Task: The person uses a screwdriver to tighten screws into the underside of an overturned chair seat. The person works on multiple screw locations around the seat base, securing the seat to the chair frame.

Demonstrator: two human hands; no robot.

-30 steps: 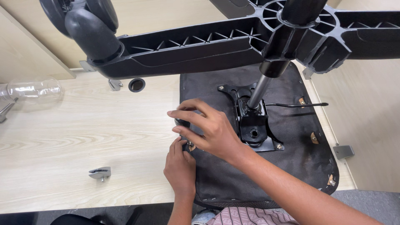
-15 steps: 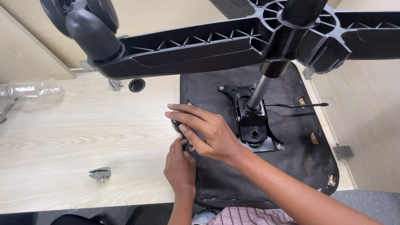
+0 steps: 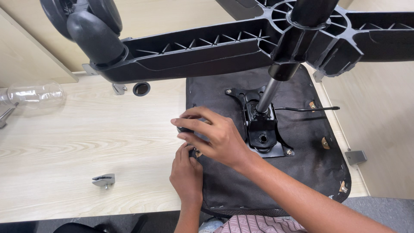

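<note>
- Upside-down black fabric-covered chair seat [image 3: 263, 190] lies on the pale wooden counter [image 3: 86, 142], its black five-arm plastic base [image 3: 241, 43] pointing up at us.
- Black metal tilt plate [image 3: 263, 129] at the seat's middle looks already bolted down.
- Right hand [image 3: 215, 136] spreads over a small dark part at the seat's left edge, grip curled on it.
- Left hand [image 3: 186, 172] is just below, fingertips pinching there; on what, I can't tell.
- Small silver metal bracket [image 3: 104, 180] sits loose, left of the seat, unused.
</note>
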